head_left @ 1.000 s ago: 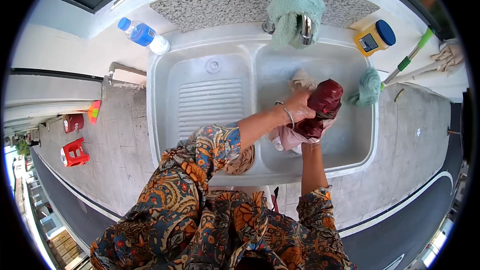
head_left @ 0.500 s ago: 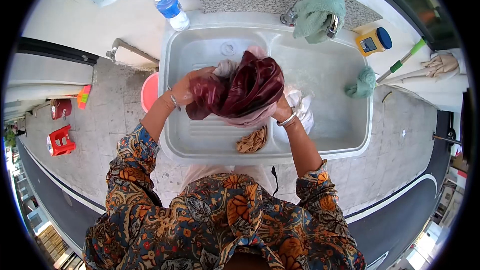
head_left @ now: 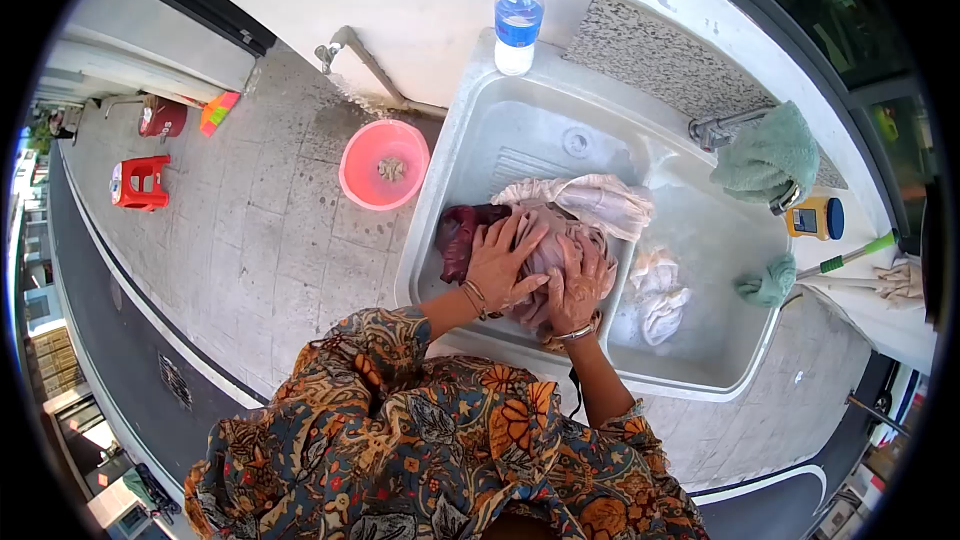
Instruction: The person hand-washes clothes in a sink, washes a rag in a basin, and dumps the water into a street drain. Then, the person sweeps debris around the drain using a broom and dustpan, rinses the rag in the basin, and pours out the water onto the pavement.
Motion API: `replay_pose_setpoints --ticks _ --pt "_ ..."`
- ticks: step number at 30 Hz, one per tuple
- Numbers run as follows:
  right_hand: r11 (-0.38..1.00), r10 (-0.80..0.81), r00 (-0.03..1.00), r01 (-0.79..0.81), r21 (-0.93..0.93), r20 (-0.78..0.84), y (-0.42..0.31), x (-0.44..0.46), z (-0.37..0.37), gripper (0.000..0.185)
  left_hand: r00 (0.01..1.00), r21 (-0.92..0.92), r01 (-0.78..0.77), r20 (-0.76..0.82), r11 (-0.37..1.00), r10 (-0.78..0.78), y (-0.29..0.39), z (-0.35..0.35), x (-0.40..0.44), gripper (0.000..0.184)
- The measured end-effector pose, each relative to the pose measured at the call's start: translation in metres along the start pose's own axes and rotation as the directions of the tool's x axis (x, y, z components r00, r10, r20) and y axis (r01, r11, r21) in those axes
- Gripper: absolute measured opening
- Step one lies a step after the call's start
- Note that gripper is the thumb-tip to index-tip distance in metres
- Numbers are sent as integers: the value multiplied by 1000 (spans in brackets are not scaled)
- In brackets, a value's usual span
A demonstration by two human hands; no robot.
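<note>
Currently, both hands rest palm down, fingers spread, on a bundle of pink cloth (head_left: 543, 220) in the left compartment of the two-part sink (head_left: 728, 390). The left hand (head_left: 503, 266) covers the left part of the bundle; the right hand (head_left: 578, 288) covers the right part. The hands lie side by side, neither clamped; whether the left thumb touches the right hand cannot be told.

Adjacent items: a maroon cloth (head_left: 459, 242) lies just left of the left hand, against the bundle. A paler length of cloth (head_left: 600, 197) lies along the far side of the bundle, its right end at the divider. A white cloth (head_left: 662, 310) lies in the right compartment, which appears to contain shallow water. On the far left rim stands a bottle (head_left: 517, 25). Left of the sink, on the floor, sits a pink basin (head_left: 350, 180).

Handling: the bundle is probably soft and limp, heavier than its bulk suggests if soaked, and slippery if soapy. It does not look fragile, but loose folds may slide apart under one-sided pressure. Recommended hold: full palms over the thick middle, or both hands gathering the folds from opposite sides; avoid lifting by a single loose edge.
</note>
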State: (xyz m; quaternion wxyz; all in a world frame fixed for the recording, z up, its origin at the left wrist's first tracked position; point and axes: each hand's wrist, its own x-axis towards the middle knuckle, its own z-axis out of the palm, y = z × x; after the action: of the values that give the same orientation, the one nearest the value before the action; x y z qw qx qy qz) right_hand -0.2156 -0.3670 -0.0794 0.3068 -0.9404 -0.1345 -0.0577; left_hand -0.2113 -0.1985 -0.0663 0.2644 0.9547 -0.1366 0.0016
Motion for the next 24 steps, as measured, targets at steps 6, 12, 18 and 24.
replay_pose_setpoints --ticks 6,12,18,24 --pt "926 197 980 -200 -319 -40 29 58 37 26 984 -96 124 -119 988 -135 -12 48 52 35" --pt "848 412 897 -311 -428 164 65 112 52 36 971 -88 199 -118 976 -209 -25 63 102 24" --pt "911 310 940 -251 -328 141 87 110 60 40 983 -57 179 -19 982 -181 -23 46 91 27" --pt "886 335 940 -289 -363 69 76 101 54 41 999 -169 -18 -37 985 12 -37 26 60 22"
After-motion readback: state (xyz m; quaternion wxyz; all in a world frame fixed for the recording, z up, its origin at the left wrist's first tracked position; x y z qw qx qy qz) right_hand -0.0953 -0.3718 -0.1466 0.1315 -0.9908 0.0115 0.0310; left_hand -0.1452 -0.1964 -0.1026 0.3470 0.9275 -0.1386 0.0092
